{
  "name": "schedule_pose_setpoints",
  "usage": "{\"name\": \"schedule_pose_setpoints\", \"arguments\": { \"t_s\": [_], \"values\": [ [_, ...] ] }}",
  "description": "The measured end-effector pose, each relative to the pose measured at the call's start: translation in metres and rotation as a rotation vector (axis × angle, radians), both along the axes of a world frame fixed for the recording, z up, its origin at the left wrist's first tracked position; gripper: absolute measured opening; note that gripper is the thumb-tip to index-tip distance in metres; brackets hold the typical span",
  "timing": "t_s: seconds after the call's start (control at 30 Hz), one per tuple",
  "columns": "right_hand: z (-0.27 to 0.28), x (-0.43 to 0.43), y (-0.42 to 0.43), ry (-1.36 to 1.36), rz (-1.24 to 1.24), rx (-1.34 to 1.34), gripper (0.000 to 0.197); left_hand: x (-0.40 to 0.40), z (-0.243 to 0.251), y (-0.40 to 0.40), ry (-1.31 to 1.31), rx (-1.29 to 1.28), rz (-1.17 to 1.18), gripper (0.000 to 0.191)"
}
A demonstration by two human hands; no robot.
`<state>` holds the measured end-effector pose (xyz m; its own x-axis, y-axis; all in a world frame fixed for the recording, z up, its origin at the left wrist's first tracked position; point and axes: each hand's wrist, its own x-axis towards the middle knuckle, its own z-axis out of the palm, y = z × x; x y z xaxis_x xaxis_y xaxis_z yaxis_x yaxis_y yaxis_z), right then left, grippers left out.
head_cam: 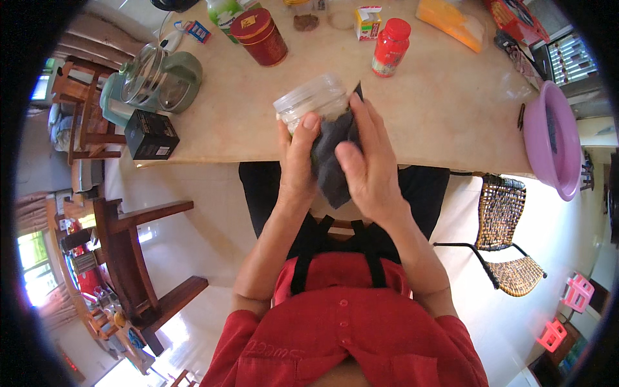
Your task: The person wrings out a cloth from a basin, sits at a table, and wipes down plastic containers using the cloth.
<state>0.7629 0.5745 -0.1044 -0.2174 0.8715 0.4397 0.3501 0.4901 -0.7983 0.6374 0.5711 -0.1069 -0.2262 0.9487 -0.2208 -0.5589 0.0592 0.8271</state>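
My left hand point(301, 155) grips a clear plastic jar point(314, 99) with a clear screw lid, tilted above the table's front edge. A dark grey cloth point(333, 159) hangs against the jar's lower end. My right hand point(370, 159) presses the cloth on the jar from the right, its thumb over the fabric. What is inside the jar is pale and only partly visible. Beyond the jar stand a dark red round tin point(261, 38) and a red jar with a red lid point(390, 48).
On the table point(217, 126) are a glass-lidded green appliance point(164, 82) and a black box point(152, 135) at left, a small carton point(368, 24) and an orange packet point(449, 24) at the back, and a purple basin point(537, 135) at the right edge. A woven chair point(500, 213) stands below right.
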Motion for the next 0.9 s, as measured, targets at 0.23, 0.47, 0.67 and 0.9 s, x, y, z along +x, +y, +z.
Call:
{"name": "schedule_pose_setpoints", "arguments": {
  "t_s": [0.23,0.47,0.67,0.9],
  "values": [
    [-0.016,-0.005,0.021,0.335,-0.020,0.147,0.070,0.019,0.030,0.007,-0.228,-0.051,-0.018,0.063],
    [-0.005,-0.014,0.021,-0.087,-0.136,0.557,0.055,0.010,0.012,0.003,-0.522,-0.048,-0.117,0.067],
    [0.023,-0.017,0.030,0.540,0.004,-0.309,0.033,0.019,0.027,-0.001,-0.259,-0.049,0.063,0.060],
    [0.007,-0.001,0.012,0.938,0.114,-0.976,0.053,0.009,0.031,-0.006,0.373,0.271,0.060,0.098]
  ]
}}
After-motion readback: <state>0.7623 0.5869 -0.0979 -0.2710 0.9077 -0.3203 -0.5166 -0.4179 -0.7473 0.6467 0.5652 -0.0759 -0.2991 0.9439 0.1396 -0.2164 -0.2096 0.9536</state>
